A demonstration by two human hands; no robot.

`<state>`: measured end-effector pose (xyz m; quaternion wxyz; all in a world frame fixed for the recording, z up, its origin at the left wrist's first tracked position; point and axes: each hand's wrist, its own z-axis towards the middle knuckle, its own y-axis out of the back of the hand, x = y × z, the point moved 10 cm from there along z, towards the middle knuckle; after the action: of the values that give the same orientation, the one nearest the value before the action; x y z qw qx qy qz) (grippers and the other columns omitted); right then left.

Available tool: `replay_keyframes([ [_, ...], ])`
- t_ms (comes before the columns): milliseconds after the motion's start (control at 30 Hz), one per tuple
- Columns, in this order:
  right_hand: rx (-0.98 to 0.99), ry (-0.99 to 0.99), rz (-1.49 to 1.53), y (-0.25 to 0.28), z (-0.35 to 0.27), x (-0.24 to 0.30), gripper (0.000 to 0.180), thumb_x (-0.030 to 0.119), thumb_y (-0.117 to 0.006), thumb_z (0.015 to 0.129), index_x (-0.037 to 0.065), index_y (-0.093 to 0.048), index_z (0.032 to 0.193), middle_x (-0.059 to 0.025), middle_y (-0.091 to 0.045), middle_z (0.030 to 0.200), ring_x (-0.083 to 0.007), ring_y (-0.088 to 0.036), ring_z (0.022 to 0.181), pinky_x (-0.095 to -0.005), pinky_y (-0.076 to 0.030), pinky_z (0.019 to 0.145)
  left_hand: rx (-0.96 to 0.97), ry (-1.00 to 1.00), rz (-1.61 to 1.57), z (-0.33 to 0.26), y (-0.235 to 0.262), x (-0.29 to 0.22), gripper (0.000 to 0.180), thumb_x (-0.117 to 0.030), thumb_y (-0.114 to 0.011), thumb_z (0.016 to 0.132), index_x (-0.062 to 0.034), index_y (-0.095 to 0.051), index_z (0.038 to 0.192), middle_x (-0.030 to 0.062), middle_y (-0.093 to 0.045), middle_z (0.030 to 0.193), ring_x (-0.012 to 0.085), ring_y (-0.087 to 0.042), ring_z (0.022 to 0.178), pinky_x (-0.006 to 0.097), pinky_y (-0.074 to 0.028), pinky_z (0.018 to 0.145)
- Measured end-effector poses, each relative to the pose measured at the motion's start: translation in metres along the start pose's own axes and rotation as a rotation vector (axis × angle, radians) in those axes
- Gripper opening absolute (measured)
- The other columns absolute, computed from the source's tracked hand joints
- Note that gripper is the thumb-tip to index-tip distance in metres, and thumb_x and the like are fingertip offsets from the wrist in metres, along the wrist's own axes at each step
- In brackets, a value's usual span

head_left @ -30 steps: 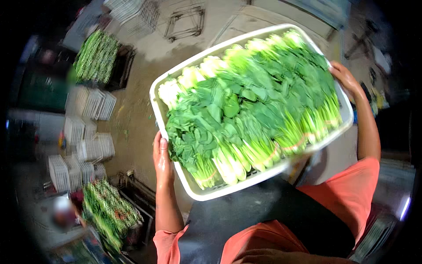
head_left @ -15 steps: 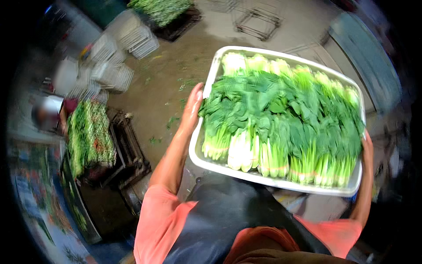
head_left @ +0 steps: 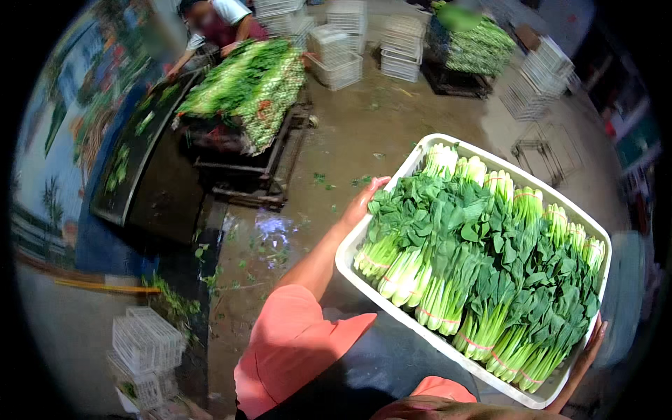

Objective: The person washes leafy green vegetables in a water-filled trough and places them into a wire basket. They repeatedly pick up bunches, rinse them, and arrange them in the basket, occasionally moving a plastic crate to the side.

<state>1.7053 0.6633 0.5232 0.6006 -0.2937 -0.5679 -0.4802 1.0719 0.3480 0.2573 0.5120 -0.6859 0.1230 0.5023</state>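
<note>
Between my two hands I carry a white plastic crate (head_left: 348, 260) by its short sides, in front of my dark apron. Bundles of leafy greens (head_left: 483, 245) with pale stalks fill it in two rows, leaves toward the middle and stalk ends along the long sides. Reddish bands tie several bundles. My left hand (head_left: 364, 201) grips the crate's left side, its fingertips at the rim and the rest partly behind the wall. My right hand (head_left: 592, 348) holds the lower right side; most of its fingers are hidden by the crate.
A cart (head_left: 262, 171) piled with greens stands ahead left, a co-worker (head_left: 231, 21) behind it, beside a long dark trough (head_left: 157, 168). White crates (head_left: 336, 56) are stacked at the back and lower left (head_left: 147, 343). Another heap of greens (head_left: 479, 45) sits far off. Leaf scraps lie on the wet floor (head_left: 336, 154).
My view has swung left, bringing the cart, trough and co-worker further into the picture. The crate, still in both hands, now appears lower, further right and more tilted.
</note>
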Motion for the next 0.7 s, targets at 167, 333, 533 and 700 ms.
replay_keyframes([
  [167,-0.016,-0.010,-0.077,-0.018,-0.012,-0.016,0.073,0.058,-0.031,0.107,0.003,-0.043,0.153,-0.0140,-0.050,0.150,-0.0276,-0.049,0.137,-0.0435,-0.036,0.115,0.085,-0.149,-0.061,0.012,0.024,0.023,0.056,-0.045,-0.043,0.109,-0.0045,-0.047,0.148,0.0072,-0.053,0.143,0.0163,-0.052,0.128,0.035,-0.043,0.110],
  [333,0.016,0.105,0.082,-0.044,0.012,-0.048,0.073,0.058,-0.033,0.106,0.002,-0.043,0.150,-0.0149,-0.054,0.145,-0.0270,-0.056,0.130,-0.0431,-0.045,0.109,-0.038,-0.215,-0.142,-0.010,0.018,-0.008,0.054,-0.045,-0.041,0.109,-0.0059,-0.049,0.146,0.0038,-0.056,0.139,0.0143,-0.054,0.126,0.034,-0.043,0.111],
  [533,0.305,0.015,0.239,-0.130,0.130,-0.117,0.068,0.055,-0.034,0.107,0.002,-0.047,0.147,-0.0141,-0.056,0.143,-0.0247,-0.055,0.130,-0.0412,-0.041,0.112,-0.331,-0.359,0.017,-0.099,0.026,-0.036,0.054,-0.043,-0.039,0.110,-0.0027,-0.051,0.144,0.0055,-0.056,0.140,0.0164,-0.054,0.126,0.035,-0.041,0.112],
  [700,0.537,-0.001,0.427,-0.279,0.227,-0.195,0.062,0.050,-0.034,0.109,0.002,-0.053,0.142,-0.0111,-0.059,0.139,-0.0222,-0.055,0.128,-0.0374,-0.034,0.115,-0.577,-0.429,-0.046,-0.151,0.069,-0.036,0.053,-0.045,-0.042,0.109,-0.0045,-0.054,0.141,0.0076,-0.061,0.134,0.0190,-0.060,0.119,0.037,-0.048,0.105],
])
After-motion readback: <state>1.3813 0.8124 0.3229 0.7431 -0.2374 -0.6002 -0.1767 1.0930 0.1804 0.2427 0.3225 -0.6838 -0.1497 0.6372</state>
